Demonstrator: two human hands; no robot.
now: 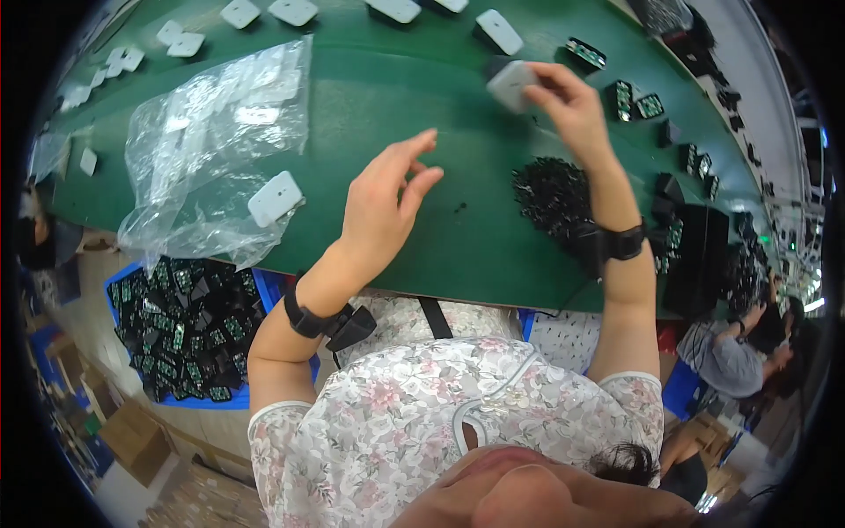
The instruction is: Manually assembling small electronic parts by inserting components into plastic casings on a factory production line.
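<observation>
Between the fingertips of my right hand (570, 107) is a small device with a white cover (510, 86) and a dark body, held just over the green table (378, 97). My left hand (385, 198) hovers above the middle of the table with its fingers apart and holds nothing. A heap of small black parts (553, 194) lies below and beside my right wrist. To the left of my left hand, a white cover (275, 199) rests on a clear plastic bag (220, 123) that has more white covers inside.
White-topped devices (500, 32) stand in a row along the far edge. Black housings with green circuit boards (624, 100) sit along the right side. A blue crate (255, 398) full of such housings is at the lower left. Another person (726, 356) sits at far right.
</observation>
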